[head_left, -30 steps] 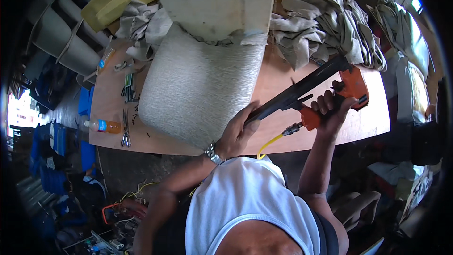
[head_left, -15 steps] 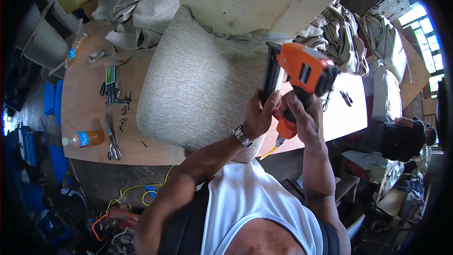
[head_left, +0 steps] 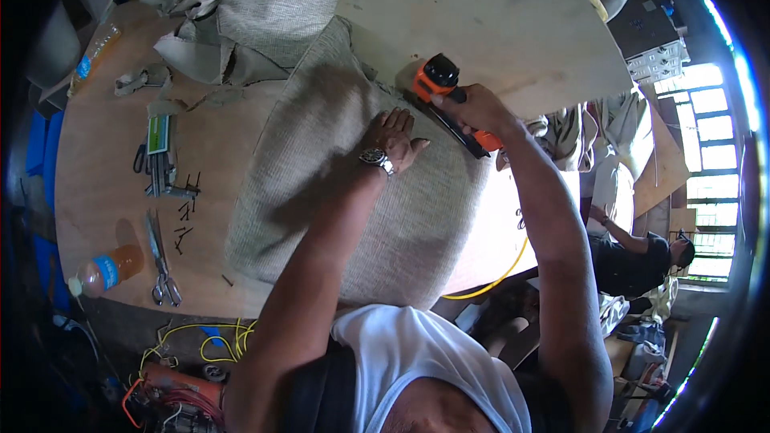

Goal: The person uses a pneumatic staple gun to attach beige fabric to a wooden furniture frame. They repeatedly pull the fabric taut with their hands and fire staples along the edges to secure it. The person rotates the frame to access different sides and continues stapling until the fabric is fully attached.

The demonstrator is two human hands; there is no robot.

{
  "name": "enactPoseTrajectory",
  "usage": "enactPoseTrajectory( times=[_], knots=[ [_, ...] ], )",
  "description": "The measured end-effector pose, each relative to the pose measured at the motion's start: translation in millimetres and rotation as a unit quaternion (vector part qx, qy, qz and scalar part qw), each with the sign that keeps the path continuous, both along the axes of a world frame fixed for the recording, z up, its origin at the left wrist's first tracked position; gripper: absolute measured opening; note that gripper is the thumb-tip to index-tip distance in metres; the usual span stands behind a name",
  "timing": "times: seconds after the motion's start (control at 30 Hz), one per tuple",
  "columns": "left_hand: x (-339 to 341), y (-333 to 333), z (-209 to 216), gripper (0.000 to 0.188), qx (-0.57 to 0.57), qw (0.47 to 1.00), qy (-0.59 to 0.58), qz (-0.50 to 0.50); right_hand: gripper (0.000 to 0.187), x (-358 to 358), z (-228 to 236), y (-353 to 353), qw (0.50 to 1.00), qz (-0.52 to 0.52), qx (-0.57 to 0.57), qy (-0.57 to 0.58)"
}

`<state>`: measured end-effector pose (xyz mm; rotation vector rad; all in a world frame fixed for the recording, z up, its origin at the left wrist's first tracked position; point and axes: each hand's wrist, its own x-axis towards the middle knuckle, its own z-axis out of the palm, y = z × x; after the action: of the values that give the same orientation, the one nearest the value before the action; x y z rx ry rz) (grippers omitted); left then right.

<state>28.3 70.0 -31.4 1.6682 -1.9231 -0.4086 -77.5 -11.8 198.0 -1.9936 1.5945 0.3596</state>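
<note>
- The orange and black tool [head_left: 435, 78] is at the far right part of the grey cushion [head_left: 409, 224], close to where the cushion meets a big pale panel [head_left: 481, 16]. I cannot tell if its tip touches the cloth.
- The right hand [head_left: 477, 108] is wrapped around the tool and grips it. The tool's long black part slants down to the right.
- The left hand [head_left: 393, 140] is open and lies palm down on the cushion, with its thumb out to the side. A shiny watch [head_left: 375, 159] is on that wrist.
- The two hands are near each other, with the left one a bit closer to the person.
- The cushion lies on a light brown surface [head_left: 96, 168], and its near end is by the person's white top [head_left: 425, 353].
- A yellow hose [head_left: 501, 277] bends along the right side.
- Left of the cushion are silver scissors [head_left: 159, 261], some little dark pins and a green and white box [head_left: 159, 132].
- A bottle of orange drink [head_left: 116, 269] is just beside the scissors. Another bottle [head_left: 95, 56] is farther back.
- Crumpled grey cloth [head_left: 281, 16] lies at the back left.
- Far to the right, another person [head_left: 634, 265] in dark clothes is near a bright window [head_left: 710, 112].
</note>
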Motion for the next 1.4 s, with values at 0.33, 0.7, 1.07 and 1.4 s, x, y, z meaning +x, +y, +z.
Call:
enactPoseTrajectory(
  times=[0.33, 0.7, 1.07, 1.4],
  knots=[
    [-1, -25, -6, 0.057, -0.077, 0.994, -0.050, 0.057, 0.081, 44, -47, -58, 0.989, 0.074, 0.053, 0.114],
    [-3, -24, -15, 0.029, -0.099, 0.993, 0.018, 0.064, 0.074, 49, -53, -59, 0.984, 0.107, 0.033, 0.137],
    [-17, 32, 15, 0.079, 0.061, 0.998, -0.004, -0.009, 0.069, 42, -68, -59, 0.985, 0.121, 0.007, 0.122],
    [-17, 27, 5, 0.078, 0.035, 0.999, 0.031, 0.003, 0.072, 60, -40, -53, 0.998, 0.049, 0.024, 0.032]
  ],
)
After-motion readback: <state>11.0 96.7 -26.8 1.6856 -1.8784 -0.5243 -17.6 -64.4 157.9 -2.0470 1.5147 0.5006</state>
